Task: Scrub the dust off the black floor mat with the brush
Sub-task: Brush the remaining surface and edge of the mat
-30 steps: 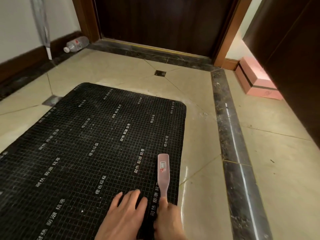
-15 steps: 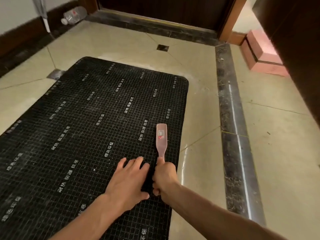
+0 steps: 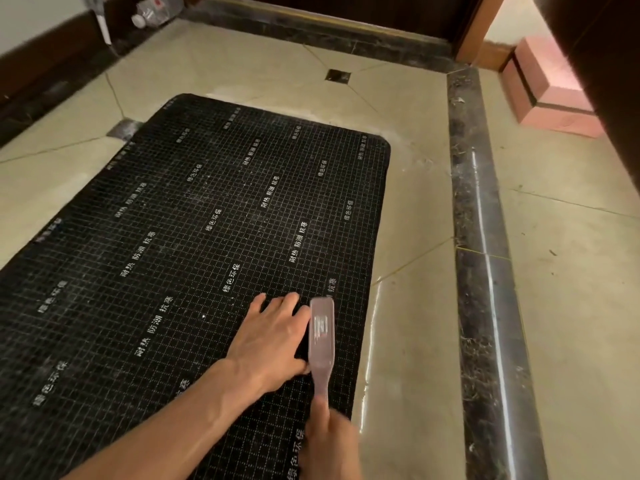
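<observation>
Gripping the pink brush (image 3: 322, 336) by its handle, the right hand (image 3: 330, 441) is blurred, fingers indistinct. Just left, the left hand (image 3: 272, 339) presses flat, fingers spread, on the black floor mat (image 3: 166, 258) beneath both.

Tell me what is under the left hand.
The left hand lies flat on the black floor mat, beside the pink brush that the right hand grips. The patch of mat beneath the palm is covered, so any dust there cannot be seen.
</observation>
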A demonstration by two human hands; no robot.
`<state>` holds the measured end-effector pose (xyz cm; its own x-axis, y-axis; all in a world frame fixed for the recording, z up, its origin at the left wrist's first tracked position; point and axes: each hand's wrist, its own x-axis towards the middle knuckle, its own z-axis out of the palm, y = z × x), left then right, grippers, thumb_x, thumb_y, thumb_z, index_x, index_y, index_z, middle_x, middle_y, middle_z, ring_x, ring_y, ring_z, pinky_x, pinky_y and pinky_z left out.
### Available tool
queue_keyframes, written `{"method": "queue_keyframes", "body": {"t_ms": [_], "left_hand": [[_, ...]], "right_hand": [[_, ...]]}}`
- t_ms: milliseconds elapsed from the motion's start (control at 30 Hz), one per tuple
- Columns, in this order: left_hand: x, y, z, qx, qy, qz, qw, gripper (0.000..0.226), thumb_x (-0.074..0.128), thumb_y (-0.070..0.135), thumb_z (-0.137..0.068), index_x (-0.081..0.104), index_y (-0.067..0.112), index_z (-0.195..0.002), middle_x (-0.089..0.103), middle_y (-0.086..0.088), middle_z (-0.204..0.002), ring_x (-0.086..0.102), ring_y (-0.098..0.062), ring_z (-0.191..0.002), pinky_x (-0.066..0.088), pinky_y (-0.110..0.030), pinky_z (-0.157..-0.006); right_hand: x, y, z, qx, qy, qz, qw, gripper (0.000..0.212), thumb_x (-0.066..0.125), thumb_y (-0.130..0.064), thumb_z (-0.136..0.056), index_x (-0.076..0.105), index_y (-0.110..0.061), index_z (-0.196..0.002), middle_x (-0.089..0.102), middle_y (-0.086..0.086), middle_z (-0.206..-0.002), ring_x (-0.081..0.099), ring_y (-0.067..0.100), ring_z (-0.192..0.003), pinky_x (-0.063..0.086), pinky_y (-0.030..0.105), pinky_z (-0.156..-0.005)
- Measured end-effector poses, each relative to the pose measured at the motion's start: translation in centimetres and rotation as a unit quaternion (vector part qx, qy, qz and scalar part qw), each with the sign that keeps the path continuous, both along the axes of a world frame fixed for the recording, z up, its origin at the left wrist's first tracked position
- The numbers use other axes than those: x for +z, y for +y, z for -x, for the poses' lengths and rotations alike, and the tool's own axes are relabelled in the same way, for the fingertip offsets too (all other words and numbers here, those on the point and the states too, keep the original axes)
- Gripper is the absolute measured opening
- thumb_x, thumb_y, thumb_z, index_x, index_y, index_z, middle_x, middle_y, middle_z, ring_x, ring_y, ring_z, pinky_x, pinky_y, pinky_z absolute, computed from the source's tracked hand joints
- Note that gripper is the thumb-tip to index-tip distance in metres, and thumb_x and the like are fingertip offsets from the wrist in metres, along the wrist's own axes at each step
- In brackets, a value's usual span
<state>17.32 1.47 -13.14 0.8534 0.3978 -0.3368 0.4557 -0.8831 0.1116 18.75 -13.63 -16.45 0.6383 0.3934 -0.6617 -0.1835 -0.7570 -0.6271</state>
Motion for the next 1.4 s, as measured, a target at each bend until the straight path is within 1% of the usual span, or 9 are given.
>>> {"method": "queue_keyframes", "body": {"t_ms": [100,233,367,467,633,967,1133,1267,1400], "left_hand": [[-0.1,-0.1,0.2,-0.002,-0.005,0.0,1.0,0.091,0.071,0.058,-0.081,0.028,0.018,-0.15,0.02,-0.008,-0.162,0.025,-0.023,-0.148,0.008,-0.051,-0.124],[0.3,0.2,0.2,-0.002,-0.038,-0.011,0.999,0.084,0.074,0.057,-0.079,0.04,0.014,-0.143,0.026,-0.013,-0.159,0.026,-0.024,-0.148,0.012,-0.05,-0.123],[0.5,-0.3,1.1,0.008,-0.049,-0.01,0.999,0.067,0.069,0.057,-0.082,0.05,0.017,-0.133,0.039,-0.009,-0.151,0.036,-0.023,-0.141,0.014,-0.047,-0.122],[0.1,-0.4,2.0,-0.002,-0.052,-0.022,0.998,0.071,0.068,0.058,-0.082,0.05,0.015,-0.136,0.043,-0.009,-0.147,0.043,-0.023,-0.135,0.018,-0.048,-0.121],[-0.2,-0.3,2.9,-0.027,-0.062,-0.026,0.997,0.066,0.067,0.057,-0.081,0.056,0.017,-0.132,0.05,-0.005,-0.139,0.051,-0.019,-0.124,0.019,-0.048,-0.12],[0.6,-1.3,2.2,-0.052,-0.059,-0.005,0.997,0.054,0.063,0.054,-0.083,0.057,0.02,-0.126,0.05,-0.005,-0.139,0.047,-0.021,-0.13,0.015,-0.049,-0.121],[0.2,-1.0,2.0,-0.056,-0.032,-0.011,0.998,0.074,0.068,0.06,-0.081,0.046,0.02,-0.139,0.039,-0.003,-0.149,0.042,-0.02,-0.135,0.01,-0.049,-0.123],[0.2,-0.7,2.2,-0.064,-0.03,0.0,0.998,0.074,0.07,0.056,-0.08,0.046,0.021,-0.141,0.039,-0.002,-0.149,0.042,-0.018,-0.134,0.008,-0.048,-0.124],[0.5,-0.5,2.4,-0.071,-0.02,0.009,0.997,0.077,0.071,0.052,-0.081,0.043,0.021,-0.145,0.035,-0.003,-0.154,0.039,-0.018,-0.138,0.007,-0.047,-0.124]], "right_hand": [[1.5,-0.3,-0.4,-0.029,0.068,-0.009,0.997,0.047,0.034,-0.035,-0.107,0.061,-0.008,-0.08,0.052,-0.001,-0.06,0.047,0.012,-0.052,0.047,0.036,-0.057],[2.5,6.4,-6.7,-0.1,0.082,-0.014,0.992,0.045,0.033,-0.042,-0.106,0.059,-0.006,-0.101,0.056,0.007,-0.066,0.046,0.016,-0.038,0.035,0.025,-0.036],[2.1,9.6,-7.9,-0.13,0.107,-0.015,0.986,0.041,0.032,-0.042,-0.105,0.06,-0.014,-0.115,0.059,0.008,-0.078,0.048,0.019,-0.049,0.037,0.032,-0.043],[1.7,4.7,-3.0,-0.093,0.082,-0.012,0.992,0.049,0.032,-0.047,-0.105,0.062,-0.01,-0.097,0.06,0.005,-0.07,0.049,0.016,-0.049,0.041,0.031,-0.046],[2.3,-5.1,4.7,-0.1,0.197,-0.012,0.975,0.045,0.03,-0.043,-0.105,0.053,-0.012,-0.082,0.043,-0.003,-0.059,0.036,0.013,-0.05,0.032,0.033,-0.048],[0.5,8.4,-5.9,-0.171,0.079,-0.013,0.982,0.051,0.032,-0.05,-0.103,0.063,-0.009,-0.105,0.064,0.011,-0.083,0.058,0.026,-0.067,0.047,0.039,-0.06],[1.0,0.8,-0.6,-0.08,0.077,-0.023,0.994,0.043,0.03,-0.043,-0.105,0.052,-0.019,-0.077,0.053,0.002,-0.069,0.047,0.016,-0.056,0.042,0.035,-0.055],[2.4,-5.4,4.5,-0.078,0.173,-0.013,0.982,0.042,0.031,-0.036,-0.107,0.047,-0.014,-0.075,0.046,0.001,-0.062,0.04,0.015,-0.052,0.042,0.038,-0.05],[3.4,-5.3,4.5,-0.111,0.215,-0.013,0.97,0.048,0.031,-0.042,-0.105,0.046,-0.012,-0.07,0.039,-0.004,-0.049,0.035,0.012,-0.04,0.03,0.027,-0.045]]}}
